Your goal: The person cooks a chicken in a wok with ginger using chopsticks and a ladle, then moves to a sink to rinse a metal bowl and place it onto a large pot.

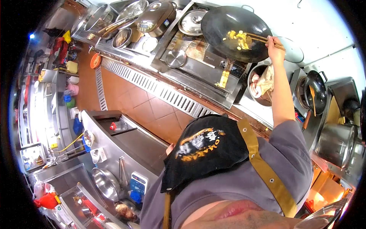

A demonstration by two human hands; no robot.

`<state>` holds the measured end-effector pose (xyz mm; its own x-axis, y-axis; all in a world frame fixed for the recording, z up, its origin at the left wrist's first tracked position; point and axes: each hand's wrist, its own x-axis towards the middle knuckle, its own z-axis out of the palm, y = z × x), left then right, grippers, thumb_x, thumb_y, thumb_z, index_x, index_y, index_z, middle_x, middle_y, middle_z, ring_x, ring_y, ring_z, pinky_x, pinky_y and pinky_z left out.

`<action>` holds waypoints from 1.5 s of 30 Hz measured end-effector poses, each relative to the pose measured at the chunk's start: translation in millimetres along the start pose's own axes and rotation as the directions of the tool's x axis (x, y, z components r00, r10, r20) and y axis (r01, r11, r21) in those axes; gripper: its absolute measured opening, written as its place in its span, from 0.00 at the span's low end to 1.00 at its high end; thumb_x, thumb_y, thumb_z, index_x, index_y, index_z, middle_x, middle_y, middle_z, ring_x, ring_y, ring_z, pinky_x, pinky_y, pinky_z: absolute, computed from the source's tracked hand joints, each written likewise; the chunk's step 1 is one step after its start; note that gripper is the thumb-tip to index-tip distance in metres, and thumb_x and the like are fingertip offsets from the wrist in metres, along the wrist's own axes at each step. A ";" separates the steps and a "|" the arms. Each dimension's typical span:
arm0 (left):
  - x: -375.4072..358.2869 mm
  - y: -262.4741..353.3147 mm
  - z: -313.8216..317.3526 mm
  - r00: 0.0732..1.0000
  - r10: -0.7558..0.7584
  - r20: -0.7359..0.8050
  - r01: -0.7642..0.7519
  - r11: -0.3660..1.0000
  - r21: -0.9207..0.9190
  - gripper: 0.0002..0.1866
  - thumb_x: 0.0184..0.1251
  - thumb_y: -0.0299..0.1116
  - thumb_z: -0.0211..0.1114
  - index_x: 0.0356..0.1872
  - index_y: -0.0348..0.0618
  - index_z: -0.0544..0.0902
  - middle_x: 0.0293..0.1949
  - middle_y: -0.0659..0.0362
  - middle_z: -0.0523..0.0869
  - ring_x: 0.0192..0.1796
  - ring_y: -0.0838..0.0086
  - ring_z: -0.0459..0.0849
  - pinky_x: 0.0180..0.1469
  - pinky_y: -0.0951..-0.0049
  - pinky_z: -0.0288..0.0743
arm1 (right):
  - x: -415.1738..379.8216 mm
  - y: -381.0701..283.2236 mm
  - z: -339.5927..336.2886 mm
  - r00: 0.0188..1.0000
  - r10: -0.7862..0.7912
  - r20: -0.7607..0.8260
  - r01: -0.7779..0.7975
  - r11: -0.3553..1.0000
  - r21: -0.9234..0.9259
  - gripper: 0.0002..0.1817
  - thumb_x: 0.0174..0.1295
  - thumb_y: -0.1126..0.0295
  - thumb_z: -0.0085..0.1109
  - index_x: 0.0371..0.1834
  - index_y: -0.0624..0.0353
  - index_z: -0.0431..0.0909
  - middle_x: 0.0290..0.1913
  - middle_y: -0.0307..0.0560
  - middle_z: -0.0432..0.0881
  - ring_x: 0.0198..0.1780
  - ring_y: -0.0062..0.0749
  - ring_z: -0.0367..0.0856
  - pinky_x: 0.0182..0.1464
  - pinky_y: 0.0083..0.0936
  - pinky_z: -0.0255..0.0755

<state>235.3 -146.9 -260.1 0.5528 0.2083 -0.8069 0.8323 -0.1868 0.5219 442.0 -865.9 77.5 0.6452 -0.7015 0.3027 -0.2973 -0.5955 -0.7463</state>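
Wooden chopsticks (257, 37) are held in my right hand (275, 45), whose fingers are wrapped round their thick ends. Their tips reach into a large black wok (219, 26) on the stove, among yellow food pieces (241, 39). Below that hand, a metal pot (253, 72) holds pale meat and a cloth-like piece. Only a small part of my left hand (170, 148) shows, low beside the black apron (206, 147); its fingers are mostly hidden.
A lidded pot (191, 23) and a small round metal lid (175, 58) sit left of the wok. Farther left stands a rice cooker (155, 17). A second wok (315, 91) with a wooden spatula is at right. Behind me runs a steel counter (110, 129) with a bowl (105, 184).
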 end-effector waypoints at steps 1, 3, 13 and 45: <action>-1.2 0.1 -0.1 1.000 0.006 0.004 -0.007 1.000 0.015 0.16 0.70 0.36 0.55 0.42 0.28 0.76 0.34 0.47 0.85 0.32 0.59 0.82 0.36 0.63 0.75 | 8.5 19.1 12.2 0.999 -0.031 -0.012 0.030 0.998 -0.051 0.17 0.70 0.54 0.51 0.39 0.57 0.80 0.30 0.46 0.85 0.34 0.30 0.85 0.38 0.28 0.75; -2.2 -0.5 -0.1 1.000 0.017 0.006 -0.018 0.999 0.044 0.16 0.70 0.36 0.55 0.41 0.28 0.76 0.34 0.47 0.85 0.32 0.59 0.82 0.36 0.63 0.75 | 2.6 36.5 39.1 0.997 -0.067 0.025 0.060 0.976 0.207 0.15 0.68 0.55 0.54 0.38 0.55 0.80 0.31 0.48 0.84 0.35 0.33 0.84 0.39 0.29 0.74; 0.8 11.2 0.7 0.995 0.099 0.024 -0.102 0.974 0.204 0.16 0.70 0.37 0.55 0.40 0.29 0.76 0.33 0.48 0.85 0.32 0.60 0.82 0.36 0.63 0.75 | -38.7 -0.1 61.8 0.987 -0.058 0.149 0.004 0.941 0.339 0.13 0.69 0.60 0.54 0.39 0.58 0.80 0.28 0.43 0.85 0.31 0.27 0.84 0.37 0.25 0.74; 6.0 7.6 -15.5 0.998 -0.063 0.025 0.066 0.986 -0.153 0.13 0.70 0.36 0.54 0.32 0.35 0.74 0.26 0.53 0.80 0.27 0.63 0.78 0.32 0.64 0.72 | 23.9 -12.2 75.2 0.997 -0.063 0.049 0.068 0.993 -0.100 0.17 0.69 0.53 0.51 0.40 0.55 0.80 0.28 0.49 0.85 0.36 0.35 0.87 0.38 0.31 0.76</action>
<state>245.6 -132.1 -256.7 0.4978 0.1957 -0.8449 0.8637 -0.0234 0.5035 513.9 -846.0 49.3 0.6965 -0.6425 0.3195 -0.3217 -0.6776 -0.6613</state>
